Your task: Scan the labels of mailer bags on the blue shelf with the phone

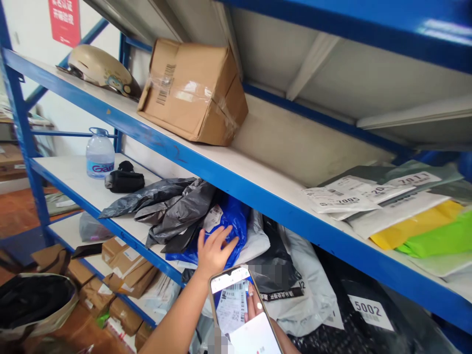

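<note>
My left hand (216, 248) reaches to the middle shelf with its fingers spread. Its fingertips rest on a shiny blue plastic mailer bag (236, 216) that has a white label. Below it, my right hand (285, 340) holds a smartphone (245, 314) upright; most of that hand is hidden behind the phone. The lit screen shows a shipping label and some fingers. Crumpled dark grey mailer bags (184, 206) lie left of the blue one. On its right are a white mailer bag (256, 241) and a black mailer bag (275, 265).
A blue shelf beam (221, 172) crosses above my hands. The shelf over it holds a cardboard box (184, 93), a helmet (99, 69) and numbered parcels (368, 191). A water bottle (100, 153) and black pouch (127, 181) stand left. Boxes (129, 260) lie lower.
</note>
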